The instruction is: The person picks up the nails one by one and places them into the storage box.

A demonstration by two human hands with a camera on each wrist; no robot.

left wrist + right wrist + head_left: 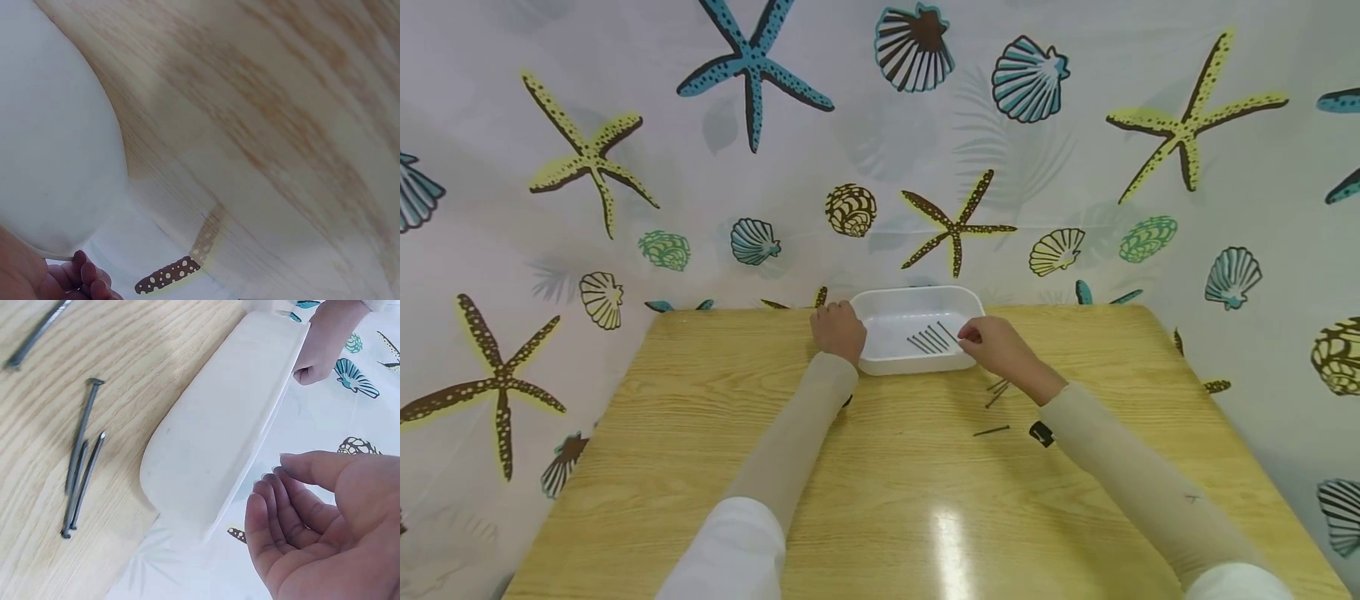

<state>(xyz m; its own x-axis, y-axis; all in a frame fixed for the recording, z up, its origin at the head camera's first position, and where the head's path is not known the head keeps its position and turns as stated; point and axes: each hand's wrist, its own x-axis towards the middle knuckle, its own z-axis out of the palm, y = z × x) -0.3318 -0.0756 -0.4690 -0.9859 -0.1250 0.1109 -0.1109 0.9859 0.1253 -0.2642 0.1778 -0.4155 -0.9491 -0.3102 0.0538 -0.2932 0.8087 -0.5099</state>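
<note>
A white oblong tray stands at the far edge of the table. My left hand grips its left end; in the left wrist view, curled fingers meet the rim. Several dark metal nails lie side by side inside the tray. Over the right end hovers my right hand, thumb and fingertips close together and loosely bent. One slanted nail reaches close to those fingertips in the head view. From the right wrist, nothing shows between the fingers, beside the tray's rim.
On the wooden table, a small cluster of nails lies below the right hand. A single nail rests nearer the front. Behind the table hangs a cloth printed with starfish and shells, its lower part meeting the tabletop edge.
</note>
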